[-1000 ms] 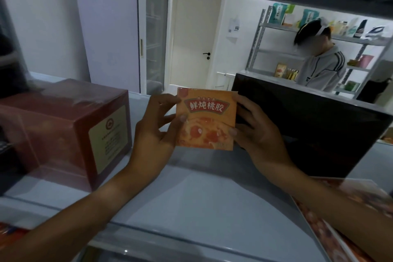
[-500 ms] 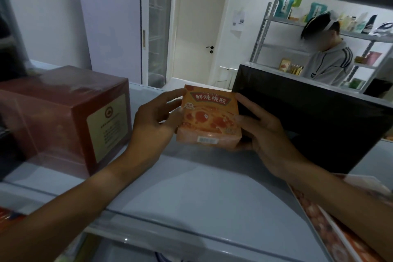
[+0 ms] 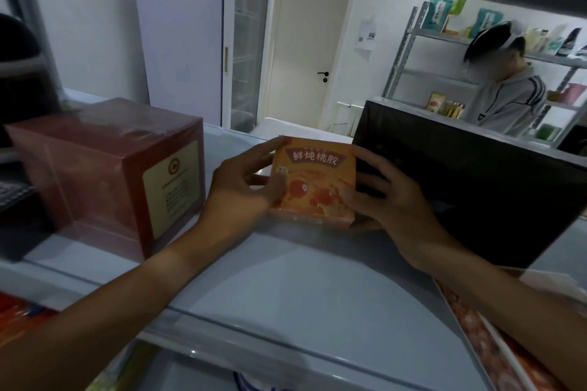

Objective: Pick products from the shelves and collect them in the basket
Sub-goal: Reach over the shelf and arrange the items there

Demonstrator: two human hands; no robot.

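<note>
Shelf: pale grey shelf board (image 3: pixel 286 289) runs across my view, its front lip low in the frame and another board overhead as a dark band along the top.
Left edge: I see a red film-wrapped box (image 3: pixel 108 174) standing on the board, with a bare strip between it and my left hand.
Right edge: a black box (image 3: pixel 470 187) stands close against my right hand's fingers; room on that side is tight.
Product: the orange box (image 3: pixel 314 182) sits between the two, tilted back, its bottom edge at or just above the board; I cannot tell which.
Left hand: my left hand (image 3: pixel 241 190) holds the orange box's left side, thumb on the front face, fingers curled behind.
Right hand: my right hand (image 3: pixel 390 197) holds the right side, fingers spread along that edge.
Beyond: a person (image 3: pixel 505 98) stands by a metal rack (image 3: pixel 409 51) across the room.
</note>
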